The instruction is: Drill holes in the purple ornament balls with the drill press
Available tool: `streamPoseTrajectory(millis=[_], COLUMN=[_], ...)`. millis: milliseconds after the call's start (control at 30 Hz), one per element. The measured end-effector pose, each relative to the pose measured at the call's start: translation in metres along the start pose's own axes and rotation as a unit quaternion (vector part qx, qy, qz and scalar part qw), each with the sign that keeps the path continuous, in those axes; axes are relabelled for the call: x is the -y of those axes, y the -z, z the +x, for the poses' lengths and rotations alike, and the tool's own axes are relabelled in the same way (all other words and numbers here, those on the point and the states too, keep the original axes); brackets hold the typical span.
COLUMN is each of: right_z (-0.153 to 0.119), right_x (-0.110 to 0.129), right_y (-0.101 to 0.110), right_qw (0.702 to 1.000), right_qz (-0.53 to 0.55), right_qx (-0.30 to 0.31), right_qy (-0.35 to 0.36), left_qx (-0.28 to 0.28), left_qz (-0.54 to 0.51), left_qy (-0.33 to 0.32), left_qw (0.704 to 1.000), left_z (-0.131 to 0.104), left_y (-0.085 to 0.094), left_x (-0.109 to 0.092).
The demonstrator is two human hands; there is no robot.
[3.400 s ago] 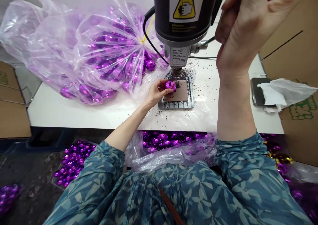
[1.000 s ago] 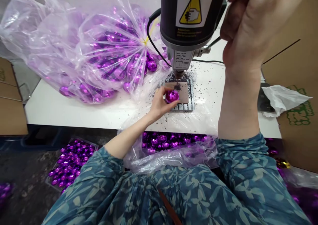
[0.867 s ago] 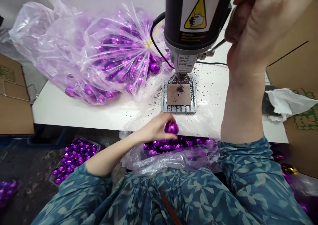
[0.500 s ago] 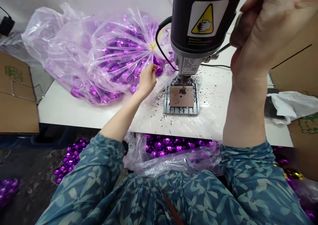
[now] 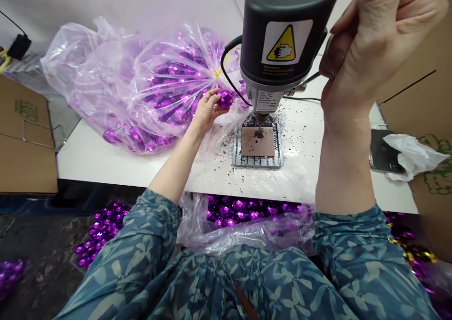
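Purple faceted ball (image 5: 225,99) pinched in the fingertips of the left hand (image 5: 208,109), right at the mouth of the clear plastic bag (image 5: 141,94) of matching balls, just left of the drill press head (image 5: 286,37). Right hand (image 5: 370,46) raised and closed in a fist around the thin metal lever (image 5: 312,78) beside the press head. Below and between the hands, the slotted metal base plate (image 5: 257,143) with dark shavings, on the white table (image 5: 106,164).
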State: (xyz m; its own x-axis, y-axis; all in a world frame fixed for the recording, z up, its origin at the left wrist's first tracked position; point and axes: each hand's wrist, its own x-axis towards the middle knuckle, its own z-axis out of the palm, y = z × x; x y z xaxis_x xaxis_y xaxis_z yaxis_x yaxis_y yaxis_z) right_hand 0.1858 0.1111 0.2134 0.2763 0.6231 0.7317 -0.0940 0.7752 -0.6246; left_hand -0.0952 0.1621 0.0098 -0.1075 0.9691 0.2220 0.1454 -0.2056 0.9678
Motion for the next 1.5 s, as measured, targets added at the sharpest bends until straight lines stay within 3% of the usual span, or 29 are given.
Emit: streamPoseTrajectory(millis=[100, 233, 400, 700, 933, 1067, 1333, 1500], right_z=[0.001, 0.003, -0.001, -0.009, -0.006, -0.010, -0.016, -0.015], right_x=[0.002, 0.006, 0.015, 0.016, 0.014, 0.015, 0.002, 0.008], right_y=[0.000, 0.000, -0.004, -0.004, -0.007, -0.006, 0.000, -0.001], right_qw=[1.000, 1.000, 0.999, 0.998, 0.998, 0.999, 0.998, 0.998], right_qz=[0.005, 0.024, 0.024, 0.044, 0.052, 0.038, 0.020, 0.048], right_qx=[0.000, 0.000, 0.006, 0.015, -0.016, -0.004, -0.014, -0.004], right_qy=[-0.008, -0.004, -0.032, -0.038, -0.031, -0.035, 0.054, 0.026], left_qx=[0.035, 0.087, 0.134, 0.119, 0.090, 0.087, 0.081, 0.098], left_qz=[-0.080, -0.093, -0.031, 0.058, 0.150, 0.143, 0.111, 0.138], left_qy=[0.035, 0.063, 0.056, 0.034, -0.053, -0.067, -0.074, -0.084], left_qw=[0.996, 0.990, 0.989, 0.991, 0.983, 0.984, 0.988, 0.982], left_z=[-0.039, -0.090, -0.125, -0.113, -0.111, -0.119, -0.129, -0.120], left_y=[0.002, -0.011, -0.039, -0.070, -0.087, -0.090, -0.088, -0.095], left_x=[-0.025, -0.048, -0.046, -0.024, -0.024, -0.017, -0.007, -0.011])
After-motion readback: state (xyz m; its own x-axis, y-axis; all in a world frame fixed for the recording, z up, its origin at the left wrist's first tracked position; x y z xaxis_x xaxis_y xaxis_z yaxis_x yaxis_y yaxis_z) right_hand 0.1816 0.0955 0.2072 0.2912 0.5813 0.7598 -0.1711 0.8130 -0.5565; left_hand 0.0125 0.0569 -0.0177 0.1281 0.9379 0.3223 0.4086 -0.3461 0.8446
